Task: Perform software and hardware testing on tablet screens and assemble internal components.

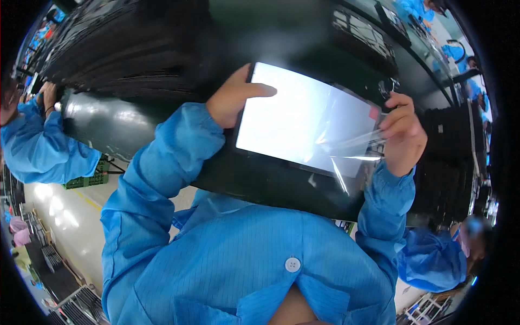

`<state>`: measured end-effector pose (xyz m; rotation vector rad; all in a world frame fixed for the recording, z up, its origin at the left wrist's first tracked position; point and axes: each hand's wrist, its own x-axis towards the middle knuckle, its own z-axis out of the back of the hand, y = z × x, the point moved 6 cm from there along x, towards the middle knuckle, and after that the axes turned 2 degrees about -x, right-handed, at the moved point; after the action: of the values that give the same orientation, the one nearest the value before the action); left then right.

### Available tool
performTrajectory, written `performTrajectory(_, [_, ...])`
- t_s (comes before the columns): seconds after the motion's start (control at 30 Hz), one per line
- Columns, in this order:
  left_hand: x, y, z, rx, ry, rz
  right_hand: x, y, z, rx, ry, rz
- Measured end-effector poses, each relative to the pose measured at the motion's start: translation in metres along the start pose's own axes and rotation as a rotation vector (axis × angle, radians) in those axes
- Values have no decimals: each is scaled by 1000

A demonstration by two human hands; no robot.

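Observation:
A flat tablet-like display panel [287, 116] with a dark frame and a brightly lit white screen is held tilted over the dark table. My left hand [232, 100] is closed on its left edge, the thumb lying across the lit face. At the panel's right edge, the bent fingers of my right hand [405, 130] pinch a clear plastic film [349, 143]. Shiny creases run through the film from the screen toward those fingers. A small red tab [374, 112] shows near the panel's upper right corner. Just above my right fingers is a small dark shiny object [388, 86], not clear in kind.
Black sheet-like stacks [130, 49] cover the table's far left, and another dark stack [447, 157] stands at the right. A blue-sleeved co-worker [40, 143] is at the left, another [433, 260] at lower right. A green crate [89, 177] sits below the table's left edge.

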<state>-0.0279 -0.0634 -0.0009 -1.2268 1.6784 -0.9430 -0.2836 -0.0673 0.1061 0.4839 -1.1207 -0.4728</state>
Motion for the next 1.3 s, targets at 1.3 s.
performTrajectory(1.3, [12,13,6,-320,-87,79,-36,89,-144,-453,703,136])
